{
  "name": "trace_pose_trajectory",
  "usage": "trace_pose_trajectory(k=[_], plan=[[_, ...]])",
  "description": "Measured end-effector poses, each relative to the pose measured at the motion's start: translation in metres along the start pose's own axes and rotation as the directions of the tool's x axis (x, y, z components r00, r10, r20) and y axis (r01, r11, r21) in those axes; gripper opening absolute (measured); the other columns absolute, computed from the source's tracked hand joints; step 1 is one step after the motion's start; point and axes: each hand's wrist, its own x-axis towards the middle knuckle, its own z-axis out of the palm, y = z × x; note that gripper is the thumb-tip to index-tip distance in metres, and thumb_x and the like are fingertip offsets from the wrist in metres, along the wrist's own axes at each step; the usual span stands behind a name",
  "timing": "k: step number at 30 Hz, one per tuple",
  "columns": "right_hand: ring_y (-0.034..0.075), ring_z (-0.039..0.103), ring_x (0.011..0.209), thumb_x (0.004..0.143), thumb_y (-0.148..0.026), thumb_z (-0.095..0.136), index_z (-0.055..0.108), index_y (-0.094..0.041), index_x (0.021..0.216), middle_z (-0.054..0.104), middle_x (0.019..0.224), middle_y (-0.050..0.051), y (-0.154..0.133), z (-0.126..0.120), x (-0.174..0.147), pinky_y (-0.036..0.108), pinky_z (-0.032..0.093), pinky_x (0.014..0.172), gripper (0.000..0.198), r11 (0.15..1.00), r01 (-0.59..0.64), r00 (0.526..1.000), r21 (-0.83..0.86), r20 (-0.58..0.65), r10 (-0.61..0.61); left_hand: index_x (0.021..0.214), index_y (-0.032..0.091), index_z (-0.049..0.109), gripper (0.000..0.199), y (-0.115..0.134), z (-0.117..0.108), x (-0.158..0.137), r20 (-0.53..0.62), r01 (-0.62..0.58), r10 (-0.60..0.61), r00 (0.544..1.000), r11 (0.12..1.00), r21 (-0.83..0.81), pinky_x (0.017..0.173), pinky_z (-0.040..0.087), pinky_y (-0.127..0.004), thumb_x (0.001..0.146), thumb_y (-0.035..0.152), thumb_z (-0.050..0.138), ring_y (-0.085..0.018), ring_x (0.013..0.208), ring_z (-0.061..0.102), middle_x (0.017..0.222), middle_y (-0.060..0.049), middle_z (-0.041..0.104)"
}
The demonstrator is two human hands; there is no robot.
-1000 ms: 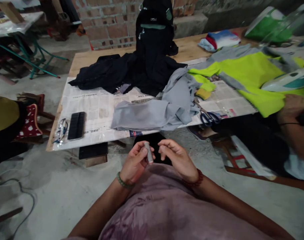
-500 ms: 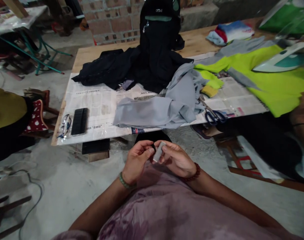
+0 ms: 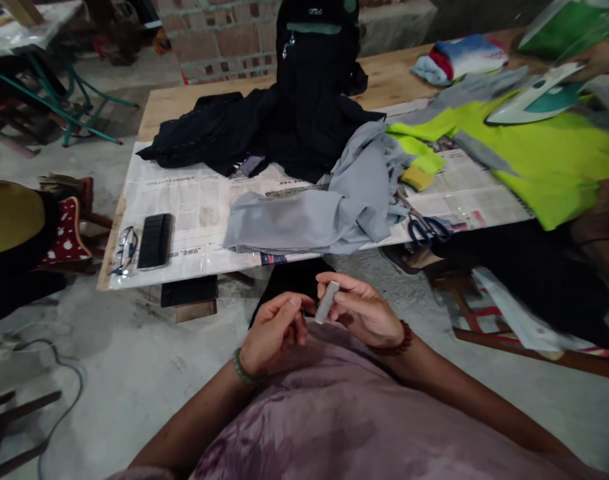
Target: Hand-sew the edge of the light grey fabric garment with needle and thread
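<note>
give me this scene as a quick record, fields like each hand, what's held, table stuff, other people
right hand: holding a grey cylinder in its fingers
left hand: beside the cylinder, fingers curled; contact unclear
table: newspaper over part of the wood
near edge: glasses, phone, grey cloth, scissors
behind: black cloth, bag
other person: hand at the iron, which is on yellow cloth

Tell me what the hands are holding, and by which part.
The right hand holds a small grey cylinder by its upper half, between thumb and fingers. Whether the left hand holds anything cannot be told.
</note>
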Motion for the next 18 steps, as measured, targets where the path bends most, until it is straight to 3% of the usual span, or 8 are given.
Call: trace_pose_trajectory(k=[5, 8, 14, 18], plan=[[0.007, 0.053, 0.067, 0.074, -0.025, 0.066, 0.065, -0.023, 0.103, 0.058, 0.087, 0.001, 0.004, 0.000, -0.001, 0.020, 0.043, 0.059, 0.029, 0.992, 0.026, 0.998, -0.125, -0.047, -0.032, 0.081, 0.015, 0.063, 0.028, 0.003, 0.005, 0.005, -0.055, -0.061, 0.068, 0.996, 0.991, 0.121, 0.038, 0.025, -0.017, 0.069, 0.041, 0.067, -0.005, 0.037, 0.041, 0.046, 0.005, 0.051], [0.009, 0.052, 0.070, 0.072, -0.027, 0.067, 0.063, -0.024, 0.104, 0.058, 0.085, 0.001, 0.012, 0.003, 0.000, 0.023, 0.044, 0.061, 0.033, 0.990, 0.046, 0.990, -0.136, -0.129, -0.063, 0.073, 0.016, 0.063, 0.020, 0.001, 0.008, 0.010, -0.107, -0.072, 0.091, 0.990, 0.983, 0.168, 0.038, 0.028, -0.017, 0.069, 0.035, 0.066, -0.005, 0.038, 0.042, 0.045, 0.006, 0.049], [0.008, 0.053, 0.073, 0.064, -0.018, 0.072, 0.058, -0.025, 0.105, 0.057, 0.083, -0.002, 0.029, 0.007, 0.004, 0.021, 0.044, 0.068, 0.043, 0.999, 0.016, 0.963, 0.049, -0.269, -0.003, 0.071, 0.016, 0.061, 0.015, -0.011, 0.008, 0.017, -0.195, -0.159, 0.216, 0.957, 0.950, 0.269, 0.042, 0.032, -0.018, 0.072, 0.031, 0.062, -0.006, 0.041, 0.042, 0.045, 0.006, 0.047], [0.009, 0.054, 0.072, 0.066, -0.018, 0.070, 0.061, -0.019, 0.094, 0.058, 0.082, 0.000, 0.028, 0.001, 0.006, 0.022, 0.044, 0.066, 0.029, 0.982, -0.090, 0.965, 0.164, -0.228, 0.127, 0.073, 0.016, 0.057, 0.018, -0.015, 0.005, 0.019, -0.173, -0.119, 0.147, 0.974, 0.980, 0.160, 0.041, 0.028, -0.017, 0.074, 0.034, 0.060, -0.004, 0.039, 0.038, 0.046, 0.007, 0.045]])
